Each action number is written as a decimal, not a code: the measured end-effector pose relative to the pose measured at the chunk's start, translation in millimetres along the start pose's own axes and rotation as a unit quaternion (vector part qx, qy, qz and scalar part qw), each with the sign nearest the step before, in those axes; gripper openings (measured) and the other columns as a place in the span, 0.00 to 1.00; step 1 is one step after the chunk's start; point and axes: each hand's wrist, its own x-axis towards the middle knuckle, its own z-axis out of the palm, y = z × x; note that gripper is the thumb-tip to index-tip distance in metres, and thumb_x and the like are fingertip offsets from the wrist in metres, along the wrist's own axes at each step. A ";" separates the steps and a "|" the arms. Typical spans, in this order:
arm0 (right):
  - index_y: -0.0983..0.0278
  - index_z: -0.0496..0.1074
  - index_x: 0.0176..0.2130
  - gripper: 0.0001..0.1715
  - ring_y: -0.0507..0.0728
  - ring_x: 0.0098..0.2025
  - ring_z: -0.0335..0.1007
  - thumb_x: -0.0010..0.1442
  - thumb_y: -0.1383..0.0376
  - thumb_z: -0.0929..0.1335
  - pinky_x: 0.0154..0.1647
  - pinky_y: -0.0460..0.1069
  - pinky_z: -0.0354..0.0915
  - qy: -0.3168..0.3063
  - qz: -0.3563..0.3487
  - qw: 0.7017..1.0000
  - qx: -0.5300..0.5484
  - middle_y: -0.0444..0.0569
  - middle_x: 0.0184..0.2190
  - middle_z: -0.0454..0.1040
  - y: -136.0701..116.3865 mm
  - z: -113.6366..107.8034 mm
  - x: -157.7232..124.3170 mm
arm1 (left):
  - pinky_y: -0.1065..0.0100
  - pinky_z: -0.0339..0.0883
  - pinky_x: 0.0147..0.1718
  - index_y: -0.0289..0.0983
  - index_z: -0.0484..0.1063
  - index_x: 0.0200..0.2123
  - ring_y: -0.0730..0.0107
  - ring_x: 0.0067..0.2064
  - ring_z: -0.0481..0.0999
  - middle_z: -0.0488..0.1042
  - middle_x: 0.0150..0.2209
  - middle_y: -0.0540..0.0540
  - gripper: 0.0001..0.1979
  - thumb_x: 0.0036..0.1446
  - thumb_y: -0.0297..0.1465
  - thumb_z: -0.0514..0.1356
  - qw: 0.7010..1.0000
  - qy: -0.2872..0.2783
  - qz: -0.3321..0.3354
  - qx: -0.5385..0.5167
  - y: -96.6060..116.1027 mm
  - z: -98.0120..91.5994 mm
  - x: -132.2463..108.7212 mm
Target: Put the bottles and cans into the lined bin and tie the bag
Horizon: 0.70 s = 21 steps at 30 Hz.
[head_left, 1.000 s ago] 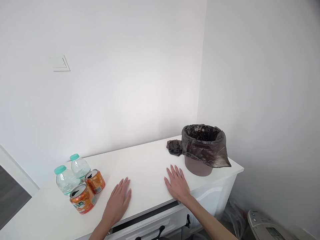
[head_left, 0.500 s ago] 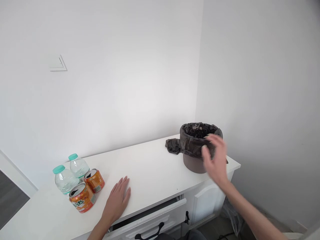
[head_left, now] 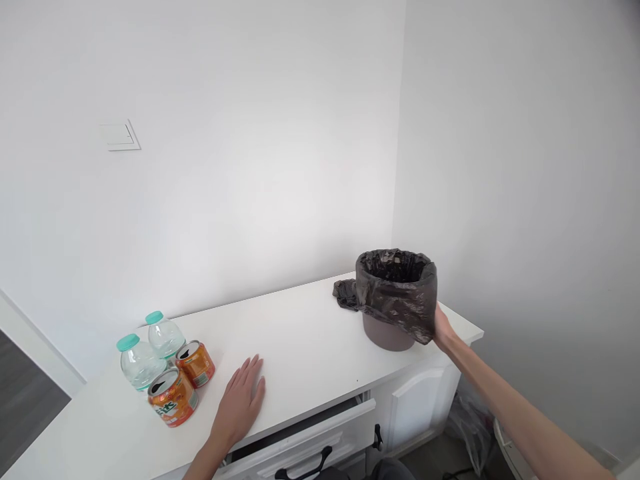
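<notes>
Fingers [head_left: 245, 375] of the left hand [head_left: 239, 403] lie palm down on the white cabinet top [head_left: 295, 347], stretched out with slight gaps between them, the thumb standing apart on the right; that hand holds nothing. To the left of these fingers, just beside them, two orange cans stand upright, their drinking holes open: the nearer can [head_left: 174, 400] and, a little behind it, the farther can [head_left: 197, 365]. Beyond the cans, farther from the fingers, stand two clear bottles with turquoise caps, the front bottle [head_left: 141, 363] and the rear bottle [head_left: 165, 335].

Well to the right of the left fingers, the brown bin [head_left: 387, 338] stands upright on the same surface, lined with a black bag [head_left: 395, 300] folded down over its rim. The right hand [head_left: 443, 329] is at the bin's right side, against the bag's hanging edge. Its fingers are mostly hidden behind the plastic, so one cannot tell whether they pinch it or are spread. Across the bin from those fingers, crumpled black plastic [head_left: 345, 294] lies against its left side. Below the left fingertips, toward the person, a drawer [head_left: 320, 440] is partly pulled out.
</notes>
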 end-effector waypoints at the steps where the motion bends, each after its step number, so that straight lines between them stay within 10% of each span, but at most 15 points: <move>1: 0.60 0.75 0.57 0.40 0.66 0.63 0.69 0.60 0.36 0.65 0.68 0.62 0.63 -0.011 -0.014 1.000 -0.006 0.52 0.59 0.77 1.1 7.9 -6.7 | 0.50 0.55 0.70 0.40 0.62 0.69 0.58 0.73 0.59 0.63 0.71 0.44 0.28 0.71 0.42 0.47 1.000 0.003 0.002 0.000 -1.4 1.1 -0.1; 8: 0.54 0.66 0.68 0.43 0.62 0.75 0.50 0.65 0.35 0.60 0.76 0.60 0.46 -0.148 -0.050 0.986 -0.062 0.44 0.69 0.64 -4.3 82.5 -87.3 | 0.49 0.57 0.70 0.41 0.62 0.69 0.56 0.72 0.60 0.63 0.71 0.44 0.28 0.70 0.42 0.48 1.000 0.017 0.015 -0.004 -7.2 3.8 -2.4; 13: 0.57 0.57 0.73 0.46 0.62 0.74 0.51 0.70 0.37 0.49 0.73 0.61 0.54 -0.260 -0.027 0.958 -0.119 0.47 0.73 0.56 2.1 131.6 -139.5 | 0.47 0.57 0.70 0.39 0.64 0.68 0.55 0.72 0.60 0.64 0.70 0.43 0.28 0.70 0.43 0.47 1.000 0.014 0.013 -0.005 -5.6 -0.9 -1.0; 17: 0.56 0.53 0.74 0.43 0.60 0.72 0.58 0.72 0.40 0.47 0.69 0.59 0.61 -0.298 -0.068 0.935 -0.180 0.49 0.73 0.57 27.7 139.7 -154.6 | 0.45 0.59 0.69 0.42 0.65 0.67 0.53 0.71 0.63 0.66 0.69 0.43 0.26 0.69 0.41 0.50 0.999 0.027 0.023 -0.023 2.2 -7.2 -15.7; 21: 0.61 0.72 0.61 0.43 0.63 0.60 0.72 0.71 0.39 0.49 0.59 0.57 0.69 -0.266 -0.099 0.929 -0.236 0.56 0.61 0.73 53.1 122.6 -142.2 | 0.46 0.67 0.65 0.51 0.58 0.70 0.51 0.70 0.64 0.62 0.71 0.47 0.29 0.68 0.41 0.53 0.995 0.043 0.011 -0.086 18.3 -22.2 -61.8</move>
